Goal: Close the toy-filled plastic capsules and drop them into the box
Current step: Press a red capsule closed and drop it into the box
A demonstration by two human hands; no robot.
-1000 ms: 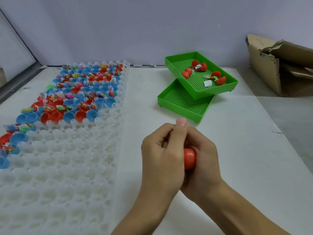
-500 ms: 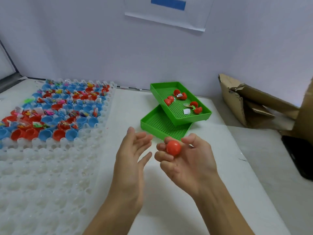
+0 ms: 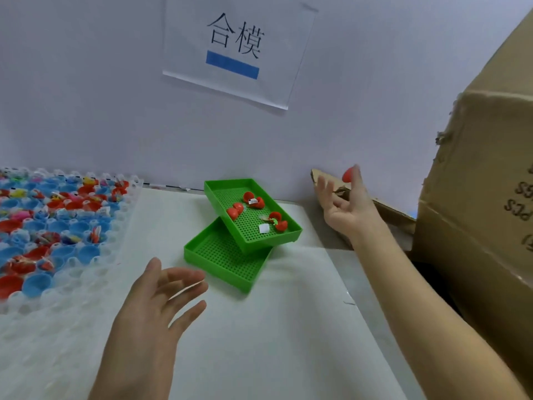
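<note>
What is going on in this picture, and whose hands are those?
The picture comes from a small camera worn on a person's head, so you see just what that person sees, looking forward and down at their own two hands. No robot is here.

The right hand reaches toward a torn cardboard box. A closed red capsule, like a little plastic egg, is at its fingertips; the blur hides whether the fingers are touching it. The left hand is open and holds nothing.

On the white table, at the left, lies a big white tray of cups with many open red and blue capsule halves and tiny toys inside. In the middle, one green tray lies askew on another and holds a few open red capsules. A paper sign hangs on the wall.
</note>
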